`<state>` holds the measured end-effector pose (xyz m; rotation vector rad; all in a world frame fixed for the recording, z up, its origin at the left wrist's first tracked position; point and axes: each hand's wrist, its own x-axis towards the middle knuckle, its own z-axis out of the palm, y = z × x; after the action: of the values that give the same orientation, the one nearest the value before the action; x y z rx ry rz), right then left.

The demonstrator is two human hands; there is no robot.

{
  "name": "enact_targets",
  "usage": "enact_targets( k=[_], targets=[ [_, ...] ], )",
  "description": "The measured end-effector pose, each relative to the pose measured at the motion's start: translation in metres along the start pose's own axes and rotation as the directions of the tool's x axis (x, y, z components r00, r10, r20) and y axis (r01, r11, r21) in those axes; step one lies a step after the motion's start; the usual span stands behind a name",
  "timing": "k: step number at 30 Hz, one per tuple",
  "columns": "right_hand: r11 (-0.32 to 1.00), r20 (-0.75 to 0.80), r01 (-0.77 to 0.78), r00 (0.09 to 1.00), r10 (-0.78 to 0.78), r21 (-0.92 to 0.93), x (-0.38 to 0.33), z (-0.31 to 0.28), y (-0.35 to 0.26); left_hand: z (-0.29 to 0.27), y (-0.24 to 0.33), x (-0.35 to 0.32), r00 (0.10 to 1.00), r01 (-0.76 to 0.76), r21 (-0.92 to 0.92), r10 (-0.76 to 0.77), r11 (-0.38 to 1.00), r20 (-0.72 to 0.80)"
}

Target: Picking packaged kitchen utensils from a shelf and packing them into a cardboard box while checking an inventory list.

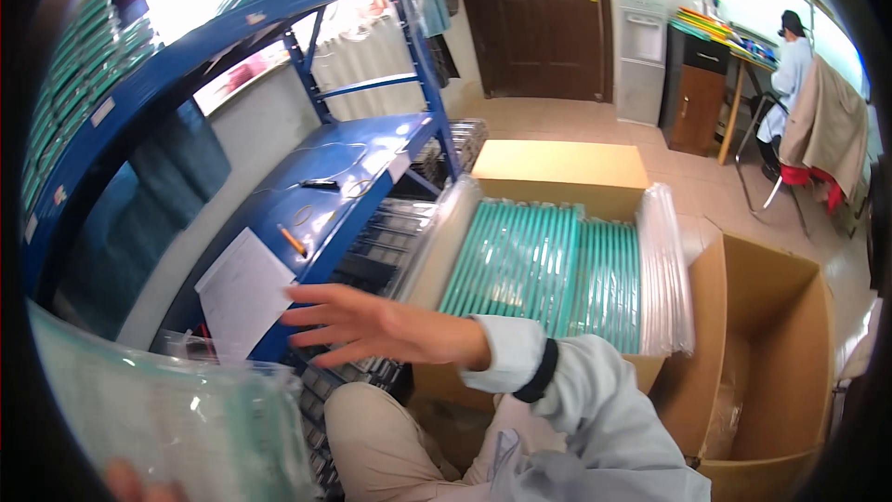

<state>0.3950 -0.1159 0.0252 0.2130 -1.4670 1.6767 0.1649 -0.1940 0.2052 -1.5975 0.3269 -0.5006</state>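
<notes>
A clear plastic bag (214,428) with pale and teal-green flat contents fills the lower left, close to me. The fingertips of my left hand (139,483) press on its lower front; the rest of that hand is out of view. My right hand (381,325) is stretched leftward in mid-air, fingers spread and holding nothing. Its fingertips come near a white paper sheet (243,288) on the blue shelf (348,153). Beyond my right forearm, an open cardboard box (557,163) holds tight rows of green packs (516,260) in clear plastic, standing on edge.
A second open carton (776,353) stands at the right. On the blue shelf lie an orange pen-like stick (292,240) and a dark object (319,185). More green packs (84,84) are stacked on the upper shelf. A person (790,74) sits at a far-right desk.
</notes>
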Motion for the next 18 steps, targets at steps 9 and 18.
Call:
enact_targets(
  k=[9, 18],
  targets=[
    [0.965, 0.235, -0.191, 0.961, 0.147, 0.181, -0.007, 0.042, 0.039, 0.008, 0.121, 0.023, 0.906, -0.141, -0.659, 0.365, 0.739, 0.215],
    [0.825, -0.367, -0.04, 0.883, 0.293, 0.564, -0.105, 0.07, 0.055, 0.065, 0.199, 0.008, 0.938, -0.342, -0.89, 0.052, 0.301, -0.343]
  ],
)
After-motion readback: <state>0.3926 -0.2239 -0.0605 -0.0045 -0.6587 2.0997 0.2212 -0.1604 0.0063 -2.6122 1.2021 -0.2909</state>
